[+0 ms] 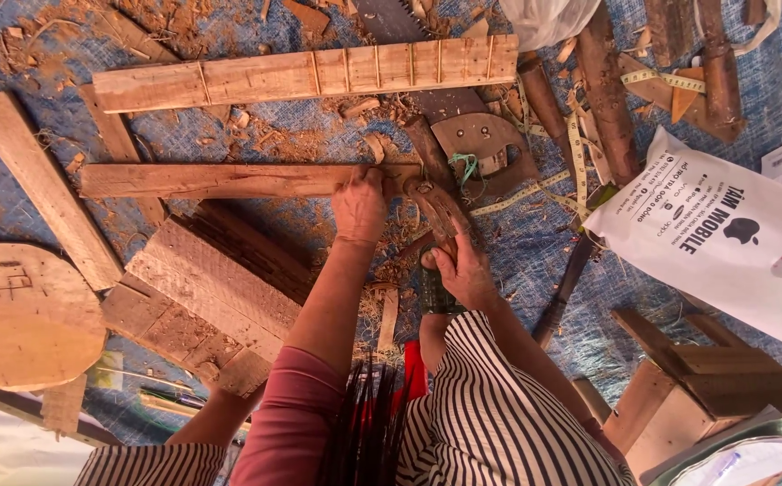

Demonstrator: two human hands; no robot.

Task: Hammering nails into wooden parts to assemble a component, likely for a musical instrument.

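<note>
Black-and-white striped top; dusty-pink sleeve to the elbow; bare hands (359, 205).

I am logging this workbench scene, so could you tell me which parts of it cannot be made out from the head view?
- Left hand: its fingers curl over the plank, so the plank's end is hidden.
- Tool under the right hand: the hand covers its near end, so its kind is unclear.
- Saw: its blade is crossed by the marked board.
- Round wooden disc: its pencil marks are too small.
- White bag: cut off by the right edge.
</note>
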